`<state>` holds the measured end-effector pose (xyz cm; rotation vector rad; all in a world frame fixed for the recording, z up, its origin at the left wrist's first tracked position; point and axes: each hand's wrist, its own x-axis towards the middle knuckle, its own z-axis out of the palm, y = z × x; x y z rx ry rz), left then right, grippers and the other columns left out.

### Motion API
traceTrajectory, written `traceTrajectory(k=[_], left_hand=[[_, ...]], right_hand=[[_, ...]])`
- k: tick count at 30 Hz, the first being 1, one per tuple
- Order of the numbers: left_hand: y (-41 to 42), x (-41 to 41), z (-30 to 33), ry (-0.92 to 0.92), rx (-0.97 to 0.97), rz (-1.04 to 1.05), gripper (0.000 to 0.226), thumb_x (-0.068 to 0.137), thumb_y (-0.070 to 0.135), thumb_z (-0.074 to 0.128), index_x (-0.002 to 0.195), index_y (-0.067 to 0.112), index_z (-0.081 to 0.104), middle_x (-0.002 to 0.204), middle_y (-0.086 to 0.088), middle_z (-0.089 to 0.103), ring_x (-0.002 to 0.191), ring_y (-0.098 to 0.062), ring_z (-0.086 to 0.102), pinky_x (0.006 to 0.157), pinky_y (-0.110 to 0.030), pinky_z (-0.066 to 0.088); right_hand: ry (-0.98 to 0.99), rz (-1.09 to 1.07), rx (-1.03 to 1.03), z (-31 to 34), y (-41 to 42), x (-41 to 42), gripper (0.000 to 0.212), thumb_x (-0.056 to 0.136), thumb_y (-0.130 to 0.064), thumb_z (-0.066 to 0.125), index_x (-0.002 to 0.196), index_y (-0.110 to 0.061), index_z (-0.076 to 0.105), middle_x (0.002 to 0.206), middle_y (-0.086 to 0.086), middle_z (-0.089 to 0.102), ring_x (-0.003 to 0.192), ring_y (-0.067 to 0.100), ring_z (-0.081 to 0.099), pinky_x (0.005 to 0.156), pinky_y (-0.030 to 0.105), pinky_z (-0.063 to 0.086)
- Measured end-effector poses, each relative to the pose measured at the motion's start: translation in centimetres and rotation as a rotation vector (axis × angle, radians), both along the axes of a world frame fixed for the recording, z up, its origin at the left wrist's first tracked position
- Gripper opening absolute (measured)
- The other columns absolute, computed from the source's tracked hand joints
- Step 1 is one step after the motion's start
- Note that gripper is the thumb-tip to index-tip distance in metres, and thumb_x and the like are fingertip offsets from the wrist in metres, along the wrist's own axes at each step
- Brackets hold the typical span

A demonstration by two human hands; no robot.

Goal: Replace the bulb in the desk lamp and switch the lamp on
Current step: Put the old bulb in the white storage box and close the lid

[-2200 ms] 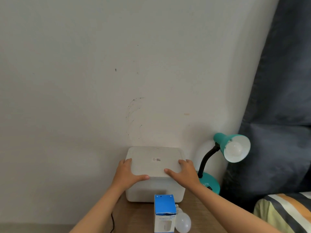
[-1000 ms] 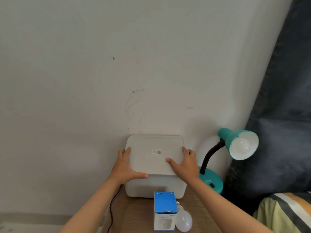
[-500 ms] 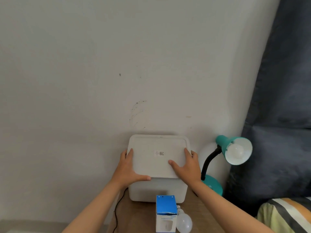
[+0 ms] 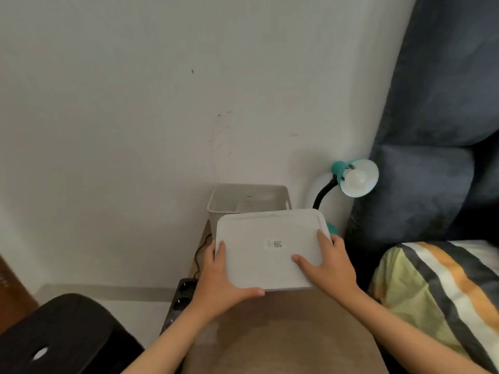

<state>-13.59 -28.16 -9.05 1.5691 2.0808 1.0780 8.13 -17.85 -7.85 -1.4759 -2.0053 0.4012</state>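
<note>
I hold a white box lid flat above the table, lifted off its box. My left hand grips the lid's left front corner and my right hand grips its right side. Behind the lid the white storage box stands without its lid against the wall. The teal desk lamp stands to the right of the box, with a white bulb in its shade facing me. Its base is mostly hidden behind the lid. The blue bulb carton and the loose bulb are hidden under the lid.
The wooden table runs toward me. A black power strip and a thin cable lie along its left edge. A dark stool is at lower left. A dark blue headboard and a striped pillow are on the right.
Both hands have lifted the lid off the box and drawn it toward me, so the box now stands uncovered. The lid now covers the carton and loose bulb.
</note>
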Motion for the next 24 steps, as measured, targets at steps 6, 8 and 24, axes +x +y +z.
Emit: traceTrajectory(k=[6,8,24], left_hand=[[-6.3,4.4,-4.8,-0.041,-0.093,-0.030,0.138,0.035,0.065,0.081,0.143,0.026,0.005,0.145,0.013,0.004,0.134,-0.009,0.019,0.107,-0.026,0.025],[-7.5,5.4,-6.4,-0.060,-0.143,-0.038,0.140,0.033,0.068,0.080,0.143,0.024,0.006,0.146,0.011,0.006,0.135,-0.010,0.019,0.108,-0.027,0.025],[-7.3,7.0,-9.6,-0.023,-0.340,-0.116,0.149,0.042,0.075,0.072,0.144,0.015,-0.019,0.156,-0.005,-0.019,0.140,-0.023,-0.025,0.119,-0.042,0.000]], right_hand=[[-0.073,-0.040,-0.131,-6.1,-6.4,4.6,0.090,0.073,-0.066,0.058,0.142,-0.020,0.024,0.142,0.006,0.031,0.123,0.020,0.045,0.094,0.031,0.045],[-0.096,-0.057,-0.218,-7.8,-7.7,5.6,0.091,0.073,-0.066,0.058,0.143,-0.020,0.023,0.143,0.006,0.030,0.125,0.020,0.043,0.097,0.032,0.043],[-0.246,-0.081,-0.253,-11.4,-8.4,6.9,0.073,0.078,-0.059,0.056,0.134,-0.016,0.041,0.143,0.011,0.036,0.133,0.029,0.032,0.112,0.043,0.030]])
